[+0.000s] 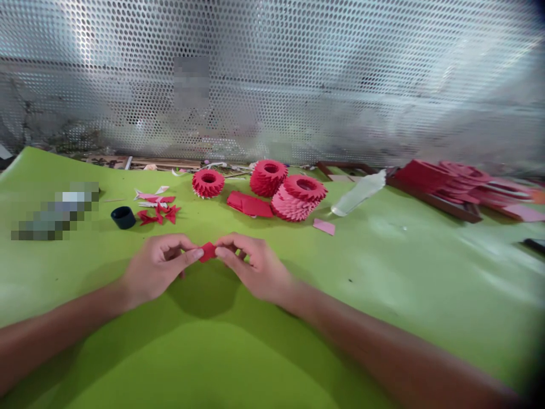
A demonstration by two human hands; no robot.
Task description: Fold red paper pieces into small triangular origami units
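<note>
Between my two hands is a small piece of red paper [208,251], held just above the green tabletop. My left hand [164,261] pinches its left edge between thumb and fingers. On the other side, my right hand [251,261] pinches the right edge the same way. Past my left hand lie several folded red paper pieces [158,215], with pink and white ones among them. Beyond my right hand are a stack of red papers [249,204] and a ring-shaped tower of folded pink and red paper [298,199].
A dark round cap [123,217] stands left of the folded pieces. Two more red paper rings, one smaller [208,183] and one taller [268,177], sit behind. A clear tube [360,193] and a pink slip [324,226] lie rightward. A brown tray [438,199] holds red paper.
</note>
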